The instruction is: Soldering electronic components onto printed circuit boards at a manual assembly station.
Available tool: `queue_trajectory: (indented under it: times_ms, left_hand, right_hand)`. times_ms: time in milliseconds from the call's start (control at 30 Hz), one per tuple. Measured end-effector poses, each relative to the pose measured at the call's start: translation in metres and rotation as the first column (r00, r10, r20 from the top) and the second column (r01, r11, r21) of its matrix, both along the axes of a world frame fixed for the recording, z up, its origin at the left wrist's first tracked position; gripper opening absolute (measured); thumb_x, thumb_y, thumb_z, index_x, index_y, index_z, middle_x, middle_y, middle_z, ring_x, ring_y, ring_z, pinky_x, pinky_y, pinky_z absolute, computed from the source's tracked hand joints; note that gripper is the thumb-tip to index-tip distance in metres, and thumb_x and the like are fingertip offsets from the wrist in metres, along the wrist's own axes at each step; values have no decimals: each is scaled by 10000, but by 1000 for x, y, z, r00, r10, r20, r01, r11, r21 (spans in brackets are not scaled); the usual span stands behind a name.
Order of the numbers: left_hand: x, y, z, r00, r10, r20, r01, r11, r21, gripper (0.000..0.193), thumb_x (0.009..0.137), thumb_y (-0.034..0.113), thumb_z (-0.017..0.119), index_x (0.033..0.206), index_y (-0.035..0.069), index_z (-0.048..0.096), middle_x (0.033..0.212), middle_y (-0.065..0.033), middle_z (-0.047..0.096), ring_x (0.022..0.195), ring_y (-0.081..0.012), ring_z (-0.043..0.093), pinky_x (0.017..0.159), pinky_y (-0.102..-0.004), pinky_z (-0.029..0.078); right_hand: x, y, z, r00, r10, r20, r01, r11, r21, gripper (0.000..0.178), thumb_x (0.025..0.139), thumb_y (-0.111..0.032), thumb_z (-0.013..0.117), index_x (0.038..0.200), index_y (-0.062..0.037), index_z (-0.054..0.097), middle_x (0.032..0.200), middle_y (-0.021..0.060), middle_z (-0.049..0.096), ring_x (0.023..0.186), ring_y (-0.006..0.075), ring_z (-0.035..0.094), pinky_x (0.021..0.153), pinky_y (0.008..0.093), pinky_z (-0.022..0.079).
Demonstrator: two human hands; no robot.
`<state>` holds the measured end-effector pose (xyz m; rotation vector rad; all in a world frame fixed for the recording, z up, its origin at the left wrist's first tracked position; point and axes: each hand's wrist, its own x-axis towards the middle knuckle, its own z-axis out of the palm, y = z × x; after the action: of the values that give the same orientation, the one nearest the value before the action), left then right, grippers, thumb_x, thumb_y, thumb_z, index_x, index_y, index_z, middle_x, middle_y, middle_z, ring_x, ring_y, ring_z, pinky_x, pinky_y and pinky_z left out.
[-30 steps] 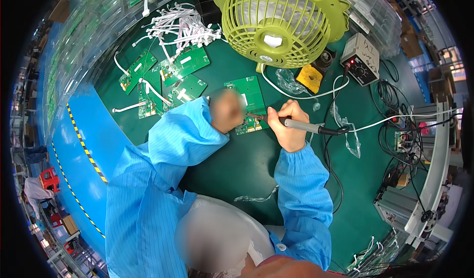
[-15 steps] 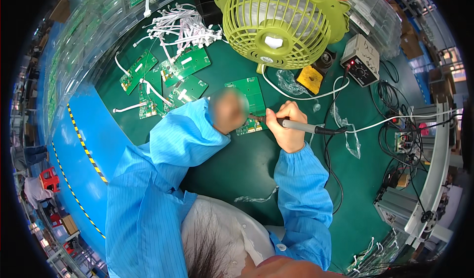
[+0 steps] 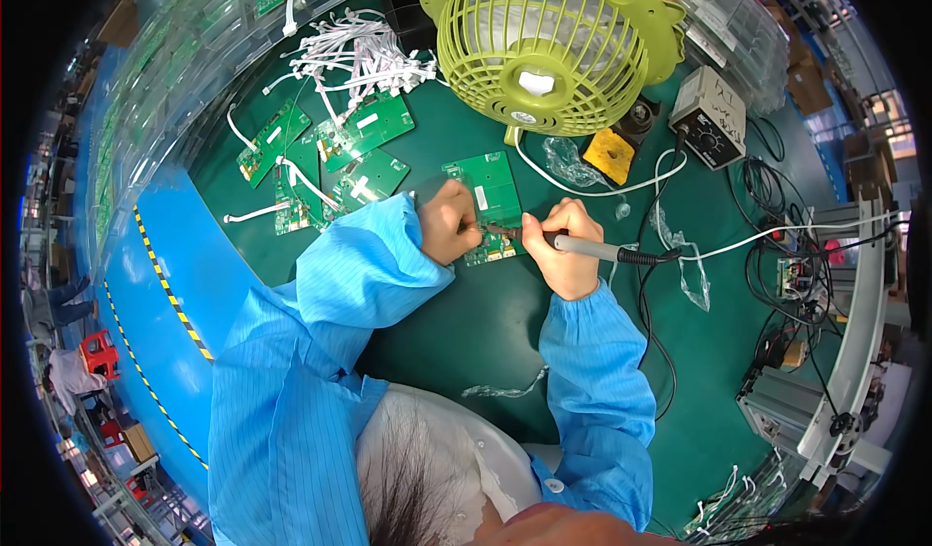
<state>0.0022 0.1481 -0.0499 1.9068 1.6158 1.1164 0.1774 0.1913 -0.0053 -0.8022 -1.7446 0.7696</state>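
My right hand (image 3: 566, 248) grips a soldering iron (image 3: 594, 248) with a grey handle, its tip pointing left over a green circuit board (image 3: 497, 179). The tip meets the lower part of that board, close to my left fingers. Closed at the board's left edge, my left hand (image 3: 449, 224) has its fingers pinched together; whatever they hold is too small or hidden to make out. Connectors line the board's near edge. To the left lie several more green boards (image 3: 377, 124), some with white cables attached.
A heap of white connector cables (image 3: 354, 56) lies behind the boards. A green fan (image 3: 544, 51) stands at the back, beside a yellow sponge (image 3: 609, 156) and a soldering station (image 3: 710, 119). Black cords (image 3: 777, 192) tangle at right. Clear plastic scraps (image 3: 505, 389) lie on the green mat.
Both hands and the iron stay almost in place. The red light on the soldering station, lit before, no longer shows.
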Motion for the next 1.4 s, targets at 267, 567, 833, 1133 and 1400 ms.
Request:
queue_trajectory:
  times_ms: [267,567,833,1133,1400]
  left_hand:
    - [1,0,2,999,16,-33,-18,998,-64,123,554,14,606,598,59,500,770,-53,514,573,-195,456,519,-257,390]
    - [0,-1,1,1000,8,-21,-9,998,-60,134,564,6,605,601,57,487,774,-52,496,565,-189,449,514,-253,388]
    - [0,-1,0,999,-16,36,18,998,-66,117,584,-48,580,610,29,496,815,-55,497,508,-147,403,478,-224,350]
    - [-6,-11,7,994,-102,-35,103,994,37,121,649,-6,615,725,32,529,939,-98,497,529,-178,468,504,-250,408]
    - [-16,-38,40,918,-18,-396,2,999,-39,58,734,64,600,772,48,559,810,-75,553,549,-227,538,539,-276,463]
  right_hand:
    - [0,0,1,1000,16,-6,-15,999,49,281,593,65,652,586,-62,401,549,25,428,490,122,360,442,237,307]
    - [14,7,9,978,-53,-204,25,990,-137,260,640,64,615,614,-76,398,559,18,426,545,124,389,507,226,324]
    - [37,25,6,841,-90,-533,-138,918,-373,229,704,32,564,649,-97,383,580,31,447,577,127,403,565,229,334]
    - [65,43,-6,730,-102,-676,-198,915,-352,206,722,-24,554,660,-117,381,622,62,520,577,135,443,584,218,347]
    - [89,50,-12,699,-142,-701,-234,881,-412,217,728,-52,544,650,-136,360,594,51,500,526,122,422,513,202,337]
